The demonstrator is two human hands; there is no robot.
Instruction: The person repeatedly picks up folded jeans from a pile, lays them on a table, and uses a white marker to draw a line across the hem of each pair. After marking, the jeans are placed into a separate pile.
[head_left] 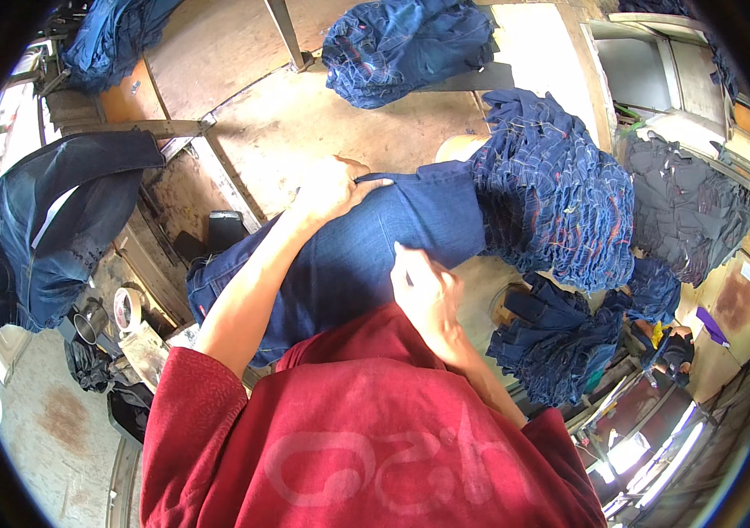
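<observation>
A pair of dark blue jeans (331,268) lies stretched out in front of me, a leg reaching toward the stack on the right. My left hand (335,189) pinches the far edge of the denim, thumb pointing right along it. Over the near part of that leg is my right hand (428,290), its fingers curled in and the index finger against the cloth. Whatever it may hold is hidden in the curled fingers.
A tall stack of folded jeans (559,194) stands on the right, with a loose denim heap (559,334) nearer me. Black garments (691,207) lie farther right. Another denim pile (410,48) is at the back. Dark jeans (67,220) hang at left near a tape roll (128,310).
</observation>
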